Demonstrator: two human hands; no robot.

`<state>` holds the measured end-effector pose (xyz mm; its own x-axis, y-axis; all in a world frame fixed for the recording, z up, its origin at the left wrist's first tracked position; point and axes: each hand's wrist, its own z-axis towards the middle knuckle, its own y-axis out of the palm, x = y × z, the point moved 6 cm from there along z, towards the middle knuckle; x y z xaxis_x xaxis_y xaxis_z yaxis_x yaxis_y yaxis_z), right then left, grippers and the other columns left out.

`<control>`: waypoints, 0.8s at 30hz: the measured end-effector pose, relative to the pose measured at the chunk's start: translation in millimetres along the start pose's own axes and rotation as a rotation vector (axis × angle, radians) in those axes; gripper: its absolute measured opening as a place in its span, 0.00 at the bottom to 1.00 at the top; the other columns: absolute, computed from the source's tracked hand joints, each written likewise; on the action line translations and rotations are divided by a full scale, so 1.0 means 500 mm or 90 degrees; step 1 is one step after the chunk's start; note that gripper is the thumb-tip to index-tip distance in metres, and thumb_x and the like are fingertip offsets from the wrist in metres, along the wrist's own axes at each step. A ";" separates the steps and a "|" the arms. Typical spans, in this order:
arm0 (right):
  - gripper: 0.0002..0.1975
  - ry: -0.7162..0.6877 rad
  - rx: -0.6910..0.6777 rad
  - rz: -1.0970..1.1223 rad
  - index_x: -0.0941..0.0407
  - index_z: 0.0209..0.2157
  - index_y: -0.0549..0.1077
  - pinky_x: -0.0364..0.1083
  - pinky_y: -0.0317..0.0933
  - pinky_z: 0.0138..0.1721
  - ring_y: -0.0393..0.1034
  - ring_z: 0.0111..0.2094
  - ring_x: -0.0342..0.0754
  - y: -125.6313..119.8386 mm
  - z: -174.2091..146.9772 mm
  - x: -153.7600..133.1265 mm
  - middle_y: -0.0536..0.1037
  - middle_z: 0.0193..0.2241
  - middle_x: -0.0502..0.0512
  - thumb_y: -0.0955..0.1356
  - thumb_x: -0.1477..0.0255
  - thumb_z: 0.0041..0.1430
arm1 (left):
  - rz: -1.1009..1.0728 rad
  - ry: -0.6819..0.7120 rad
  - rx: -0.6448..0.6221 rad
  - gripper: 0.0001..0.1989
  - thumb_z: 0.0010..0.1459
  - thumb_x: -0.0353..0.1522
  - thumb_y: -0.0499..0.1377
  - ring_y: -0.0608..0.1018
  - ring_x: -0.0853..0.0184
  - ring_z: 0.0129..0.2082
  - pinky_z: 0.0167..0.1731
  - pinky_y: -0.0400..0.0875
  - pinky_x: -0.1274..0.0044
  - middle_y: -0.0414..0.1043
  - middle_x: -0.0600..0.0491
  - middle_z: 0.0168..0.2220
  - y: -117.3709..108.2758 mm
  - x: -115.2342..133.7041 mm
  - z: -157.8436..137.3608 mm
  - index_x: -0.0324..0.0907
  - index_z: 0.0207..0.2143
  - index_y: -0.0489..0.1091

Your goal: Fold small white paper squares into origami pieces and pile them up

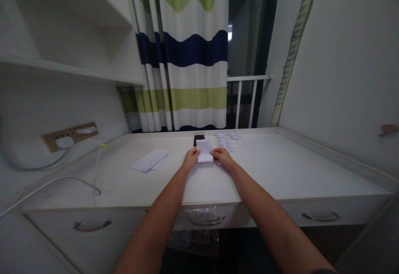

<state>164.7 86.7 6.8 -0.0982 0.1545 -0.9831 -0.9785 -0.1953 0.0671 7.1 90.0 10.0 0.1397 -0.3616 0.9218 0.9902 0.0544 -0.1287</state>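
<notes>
matt paper (204,151); smooth, perhaps wooden desk (268,166)

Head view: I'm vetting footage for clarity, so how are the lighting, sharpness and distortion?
Head view: dim, with one bright patch in the dark window; held paper and small folded pieces look soft, creases unclear; wide-angle stretch seems to elongate the shelf.

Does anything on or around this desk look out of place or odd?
Mildly: crinkled clear plastic shows at the curved metal handle of the white middle drawer, odd on an otherwise plain front. Left, the flat white paper sheets overlap askew, edges misaligned. Nothing looks spilled.
</notes>
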 end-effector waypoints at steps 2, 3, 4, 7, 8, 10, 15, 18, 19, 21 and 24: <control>0.14 -0.004 0.002 -0.001 0.58 0.16 0.67 0.40 0.59 0.20 0.61 0.16 0.38 -0.001 0.000 -0.001 0.67 0.13 0.46 0.74 0.65 0.32 | 0.001 -0.001 -0.005 0.08 0.46 0.34 0.57 0.68 0.69 0.24 0.23 0.61 0.80 0.67 0.55 0.20 0.001 0.002 0.000 0.37 0.22 0.68; 0.14 -0.004 0.005 -0.001 0.58 0.16 0.67 0.40 0.59 0.20 0.61 0.16 0.38 -0.001 0.000 -0.001 0.67 0.13 0.46 0.74 0.66 0.32 | 0.003 0.000 -0.005 0.08 0.46 0.34 0.56 0.68 0.70 0.24 0.23 0.61 0.80 0.67 0.55 0.20 0.001 0.003 -0.001 0.37 0.21 0.68; 0.14 -0.001 0.005 -0.001 0.58 0.17 0.67 0.40 0.59 0.21 0.61 0.16 0.38 0.000 -0.001 -0.002 0.67 0.13 0.46 0.74 0.66 0.33 | 0.007 0.002 -0.004 0.08 0.46 0.33 0.56 0.68 0.70 0.24 0.24 0.60 0.80 0.66 0.55 0.19 0.000 0.005 -0.001 0.38 0.21 0.67; 0.13 0.021 -0.001 -0.007 0.58 0.17 0.67 0.40 0.59 0.20 0.60 0.16 0.38 0.004 -0.004 0.000 0.67 0.13 0.45 0.73 0.67 0.35 | 0.026 0.020 0.015 0.08 0.47 0.33 0.55 0.66 0.70 0.23 0.23 0.59 0.80 0.63 0.56 0.18 -0.006 0.012 -0.002 0.38 0.19 0.66; 0.12 0.027 -0.007 -0.012 0.58 0.17 0.67 0.40 0.60 0.20 0.60 0.15 0.38 0.006 -0.006 0.000 0.66 0.12 0.45 0.73 0.67 0.35 | 0.034 0.027 0.022 0.09 0.47 0.34 0.55 0.66 0.71 0.23 0.23 0.59 0.80 0.63 0.57 0.18 -0.009 0.015 -0.003 0.38 0.19 0.65; 0.12 0.029 -0.015 -0.026 0.58 0.17 0.67 0.40 0.60 0.20 0.61 0.15 0.38 0.008 -0.007 0.000 0.66 0.12 0.45 0.73 0.68 0.36 | 0.048 0.036 0.030 0.09 0.47 0.34 0.55 0.66 0.70 0.23 0.23 0.58 0.81 0.62 0.57 0.17 -0.011 0.019 -0.005 0.39 0.19 0.65; 0.11 0.013 -0.001 -0.043 0.58 0.16 0.66 0.39 0.58 0.19 0.61 0.14 0.38 0.005 -0.008 -0.003 0.66 0.12 0.45 0.73 0.69 0.37 | 0.059 0.039 0.028 0.10 0.48 0.36 0.55 0.67 0.70 0.24 0.22 0.59 0.81 0.62 0.56 0.17 -0.011 0.022 -0.007 0.39 0.20 0.66; 0.10 0.030 -0.007 -0.029 0.58 0.18 0.68 0.38 0.58 0.19 0.65 0.16 0.39 0.008 -0.009 -0.001 0.69 0.13 0.46 0.73 0.70 0.37 | 0.062 0.044 0.050 0.09 0.48 0.35 0.54 0.66 0.71 0.23 0.22 0.58 0.82 0.62 0.57 0.18 -0.016 0.022 -0.006 0.39 0.20 0.65; 0.10 0.036 -0.011 -0.026 0.58 0.19 0.69 0.38 0.58 0.19 0.67 0.17 0.40 0.009 -0.010 0.000 0.71 0.14 0.47 0.73 0.70 0.37 | 0.063 0.045 0.060 0.09 0.48 0.35 0.54 0.65 0.71 0.23 0.22 0.58 0.82 0.62 0.57 0.18 -0.019 0.023 -0.005 0.39 0.20 0.65; 0.10 0.044 -0.016 -0.024 0.58 0.19 0.69 0.38 0.59 0.19 0.69 0.19 0.42 0.011 -0.011 0.000 0.72 0.15 0.48 0.73 0.71 0.37 | 0.062 0.047 0.069 0.10 0.48 0.35 0.53 0.66 0.71 0.24 0.22 0.58 0.82 0.62 0.56 0.18 -0.021 0.023 -0.005 0.39 0.20 0.65; 0.10 0.042 -0.012 -0.024 0.57 0.19 0.68 0.39 0.60 0.19 0.70 0.19 0.43 0.011 -0.011 -0.001 0.72 0.14 0.49 0.73 0.71 0.36 | 0.059 0.051 0.065 0.09 0.48 0.36 0.54 0.66 0.70 0.25 0.22 0.58 0.81 0.62 0.56 0.18 -0.021 0.026 -0.006 0.39 0.21 0.65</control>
<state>160.3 80.0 6.9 -0.0484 0.0988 -0.9939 -0.9775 -0.2094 0.0268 -1.5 81.9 22.1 0.2346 -0.4233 0.8751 0.9680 0.1845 -0.1702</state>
